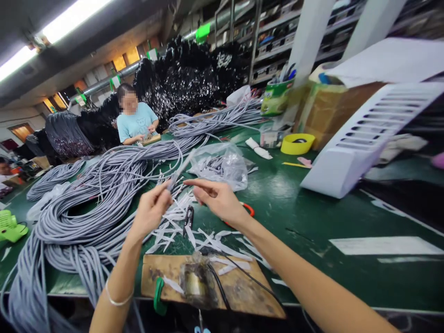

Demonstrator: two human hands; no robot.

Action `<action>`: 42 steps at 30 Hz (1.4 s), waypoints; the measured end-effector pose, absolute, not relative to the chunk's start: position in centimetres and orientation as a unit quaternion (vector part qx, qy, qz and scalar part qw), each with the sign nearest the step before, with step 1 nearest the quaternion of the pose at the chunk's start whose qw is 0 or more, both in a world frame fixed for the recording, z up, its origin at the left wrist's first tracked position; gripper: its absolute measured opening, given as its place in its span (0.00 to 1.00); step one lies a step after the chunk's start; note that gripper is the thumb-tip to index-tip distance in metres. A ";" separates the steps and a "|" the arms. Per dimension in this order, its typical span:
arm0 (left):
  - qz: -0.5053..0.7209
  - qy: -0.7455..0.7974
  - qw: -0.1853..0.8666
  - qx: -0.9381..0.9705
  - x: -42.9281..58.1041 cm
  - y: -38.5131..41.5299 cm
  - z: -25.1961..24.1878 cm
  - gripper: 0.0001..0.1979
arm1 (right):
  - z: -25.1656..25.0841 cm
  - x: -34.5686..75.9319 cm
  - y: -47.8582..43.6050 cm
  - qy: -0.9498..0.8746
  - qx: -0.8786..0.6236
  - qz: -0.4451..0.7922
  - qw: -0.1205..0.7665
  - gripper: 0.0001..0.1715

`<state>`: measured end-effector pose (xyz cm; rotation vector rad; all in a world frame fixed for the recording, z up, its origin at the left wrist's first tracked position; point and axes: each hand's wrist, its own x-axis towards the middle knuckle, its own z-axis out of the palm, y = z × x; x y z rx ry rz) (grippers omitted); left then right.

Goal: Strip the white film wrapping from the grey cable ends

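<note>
Left hand (152, 208): narrowed to a pinch on the lower end of a long, narrow, whitish, see-through strip (183, 167); likely to lose it if the grip slackens.
Right hand (222, 201): forefinger stretched towards the strip, thumb lower; cannot tell whether touching or holding anything; apt to miss if brought in off-line.
Strip: raised above the dark green tabletop (277, 203), upper end near the clear, crinkled plastic bag (239, 173); prone, being thin, to bend under a sideways push.
Scattered flat white offcuts (177, 213): strewn below both hands; too like the strip in colour for easy finding after a drop.
Small black snips (188, 222): lying among the offcuts; a possible nick for fingers groping low.
Red loop handle (250, 210): partly hidden behind the right hand; easily knocked by a dropping wrist.
Long grey cables (86, 226): heaped beside the left forearm; able to catch the thin pale bangle (118, 300) on a careless swing.
Stained brown wooden board (157, 268): at the near edge, crossed by thin black wire; risk of hooking from a low right forearm.
</note>
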<state>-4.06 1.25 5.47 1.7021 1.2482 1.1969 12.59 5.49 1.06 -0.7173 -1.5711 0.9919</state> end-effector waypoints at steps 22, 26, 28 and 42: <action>0.575 0.483 0.284 0.596 -0.5 0.6 0.1 0.12 | 0.7 12.1 4.8 -0.637 -0.351 0.390 0.564 0.22; 0.601 0.509 0.247 0.564 -0.7 0.4 0.2 0.12 | 0.5 12.0 3.8 -0.698 -0.412 0.191 0.554 0.16; 0.608 0.513 0.239 0.556 -0.8 0.4 0.2 0.12 | 0.3 11.8 3.2 -0.730 -0.409 0.108 0.538 0.15; 0.580 0.529 0.148 0.602 -0.7 0.0 -0.1 0.11 | 0.0 11.2 2.7 -0.745 -0.405 0.098 0.521 0.18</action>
